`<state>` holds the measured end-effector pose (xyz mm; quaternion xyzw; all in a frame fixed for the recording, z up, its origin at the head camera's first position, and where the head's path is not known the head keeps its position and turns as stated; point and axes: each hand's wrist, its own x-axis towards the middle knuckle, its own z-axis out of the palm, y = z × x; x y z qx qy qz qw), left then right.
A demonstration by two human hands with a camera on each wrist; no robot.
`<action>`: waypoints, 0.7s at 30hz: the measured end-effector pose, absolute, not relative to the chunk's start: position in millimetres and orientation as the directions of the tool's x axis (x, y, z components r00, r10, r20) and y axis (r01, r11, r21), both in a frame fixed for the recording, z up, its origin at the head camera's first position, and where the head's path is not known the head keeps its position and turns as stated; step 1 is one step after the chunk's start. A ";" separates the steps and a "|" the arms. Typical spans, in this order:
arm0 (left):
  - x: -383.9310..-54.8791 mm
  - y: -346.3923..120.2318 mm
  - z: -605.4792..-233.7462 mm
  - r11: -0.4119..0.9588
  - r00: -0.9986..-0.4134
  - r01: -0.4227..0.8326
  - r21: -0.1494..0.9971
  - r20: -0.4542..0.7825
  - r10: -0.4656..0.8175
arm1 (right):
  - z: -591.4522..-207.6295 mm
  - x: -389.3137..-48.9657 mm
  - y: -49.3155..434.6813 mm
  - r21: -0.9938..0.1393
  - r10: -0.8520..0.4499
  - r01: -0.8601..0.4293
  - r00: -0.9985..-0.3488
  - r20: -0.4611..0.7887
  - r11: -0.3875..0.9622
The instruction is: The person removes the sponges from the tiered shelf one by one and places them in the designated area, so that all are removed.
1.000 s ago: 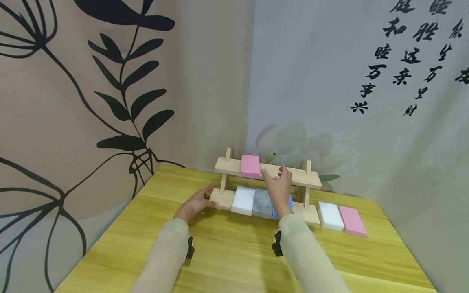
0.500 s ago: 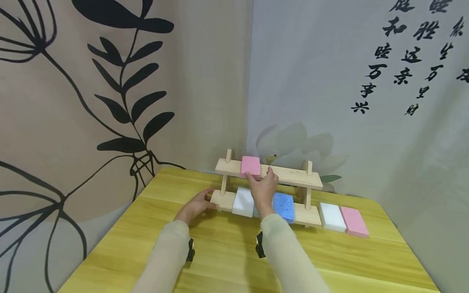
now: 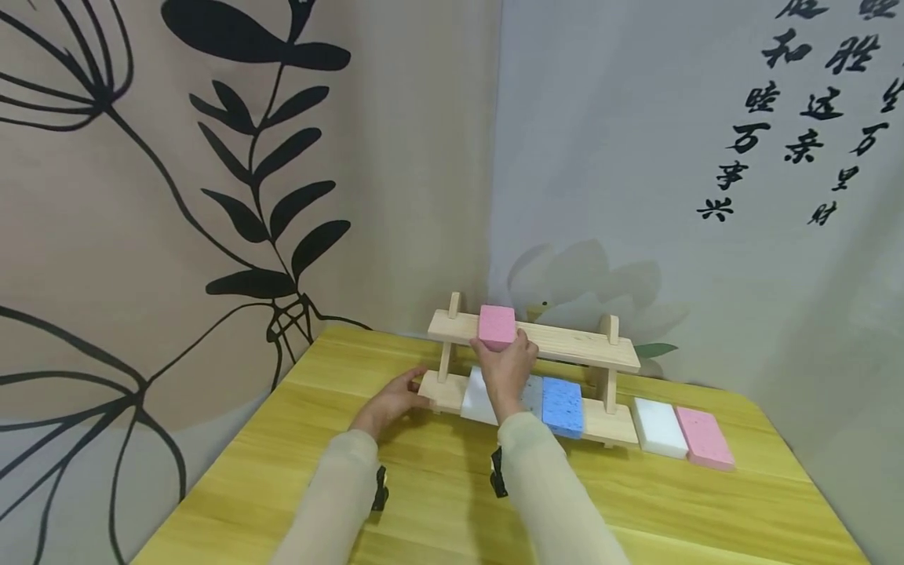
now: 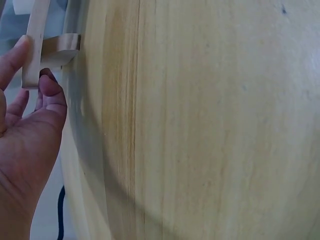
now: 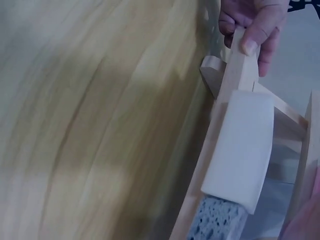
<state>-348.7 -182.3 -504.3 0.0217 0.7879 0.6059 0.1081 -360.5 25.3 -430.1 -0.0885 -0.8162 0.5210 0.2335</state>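
Note:
A two-tier wooden rack (image 3: 572,342) stands at the back of the table. On its upper board, toward the left, sits a pink sponge (image 3: 497,322); my right hand (image 3: 505,372) holds its front end between thumb and fingers. My left hand (image 3: 392,403) grips the left end of the lower board, thumb on top in the right wrist view. Along that lower board lie a white sponge (image 5: 240,145), a grey speckled sponge (image 5: 218,220) and a blue sponge (image 3: 563,408). My right forearm and hand partly cover the white and grey ones in the head view.
Right of the rack, another white sponge (image 3: 660,428) and another pink sponge (image 3: 705,438) lie side by side on the wooden table (image 3: 438,502). A patterned curtain (image 3: 410,157) hangs close behind the rack. A dark cable (image 4: 61,212) shows beyond the table edge.
My right hand has moved left along the rack to the pink sponge on the upper board and taken hold of it, uncovering the blue sponge. The left hand keeps its grip.

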 end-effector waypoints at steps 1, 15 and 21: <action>-348.4 -181.7 -504.1 0.265 -0.976 -0.095 0.960 -0.142 0.165 | -429.8 -361.2 25.6 -0.887 0.390 -0.098 -0.873 0.294 0.450; -344.6 -173.3 -499.7 0.258 -0.973 -0.110 0.960 -0.157 0.169 | -422.7 -349.0 61.6 -0.876 0.326 -0.171 -0.882 0.339 0.450; -345.7 -180.7 -497.7 0.261 -0.972 -0.124 0.957 -0.170 0.161 | -417.8 -342.1 79.5 -0.865 0.289 -0.213 -0.883 0.369 0.453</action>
